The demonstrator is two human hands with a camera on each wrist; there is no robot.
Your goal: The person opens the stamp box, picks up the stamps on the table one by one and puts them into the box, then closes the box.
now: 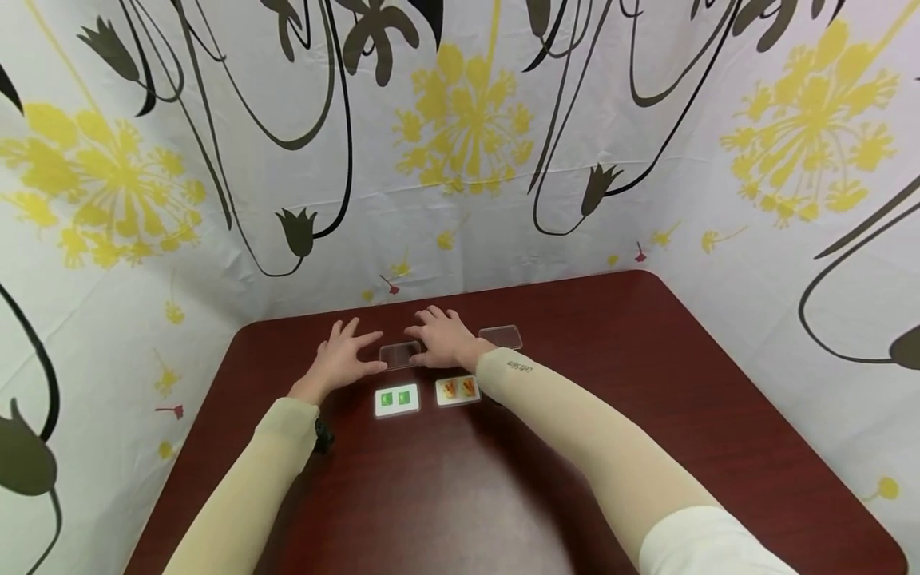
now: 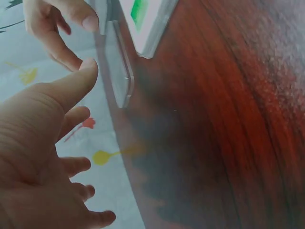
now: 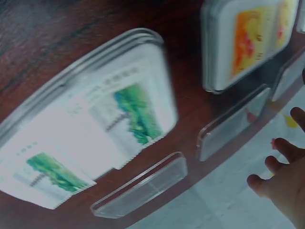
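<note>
In the head view my left hand is spread, fingers apart, left of a clear plastic lid. My right hand hovers at that lid's other side; whether its thumb touches it I cannot tell. Nearer me lie a case with two green pictures and a case with two orange stamps. The right wrist view adds a case with green landscape stamps, apparently under my right forearm in the head view. Behind it lies a clear lid; another lid is behind the orange case. Neither hand holds anything.
Everything lies on a dark red wooden table with rounded corners. A white patterned cloth hangs along its back and sides. Another clear lid is just right of my right wrist.
</note>
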